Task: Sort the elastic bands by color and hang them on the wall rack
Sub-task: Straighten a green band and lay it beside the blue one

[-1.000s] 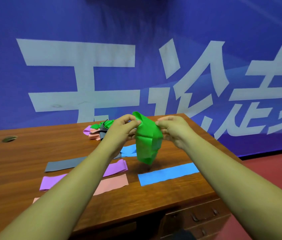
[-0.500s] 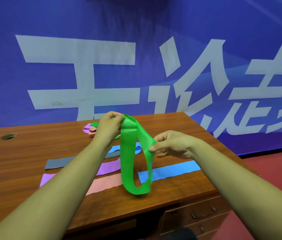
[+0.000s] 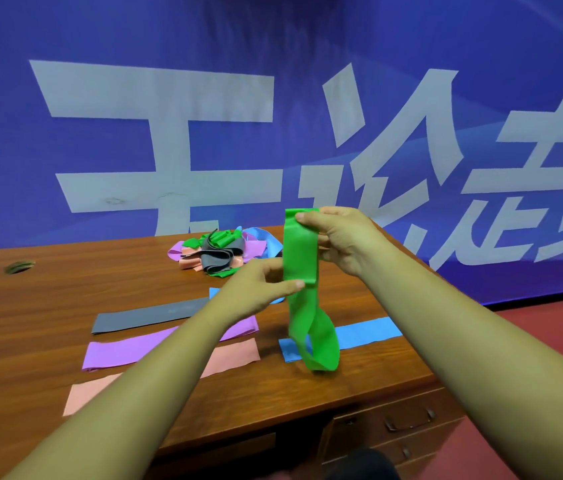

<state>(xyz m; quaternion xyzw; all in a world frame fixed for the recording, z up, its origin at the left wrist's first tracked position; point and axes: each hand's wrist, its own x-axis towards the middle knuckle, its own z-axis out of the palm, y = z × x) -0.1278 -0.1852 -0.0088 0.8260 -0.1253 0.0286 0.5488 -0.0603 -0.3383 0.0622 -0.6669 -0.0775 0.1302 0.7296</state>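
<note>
A green elastic band [image 3: 302, 271] hangs as a long loop above the wooden desk [image 3: 31, 306]. My right hand [image 3: 339, 237] pinches its top end. My left hand [image 3: 259, 289] pinches it lower down, at about mid-height. Flat on the desk lie a grey band [image 3: 141, 315], a purple band [image 3: 127, 351], a pink band [image 3: 231, 355] and a blue band [image 3: 366, 332]. A tangled pile of bands [image 3: 219, 252] in green, grey, pink, purple and blue sits toward the back of the desk. No wall rack is in view.
A blue banner [image 3: 273, 98] with large white characters hangs right behind the desk. A round cable hole [image 3: 18, 266] is at the desk's back left. Drawers [image 3: 404, 420] face me at the front right, with red floor [image 3: 550, 341] to the right.
The bunched green band has been drawn out into a long hanging loop. My right hand rose to its top end, and my left hand dropped to its middle.
</note>
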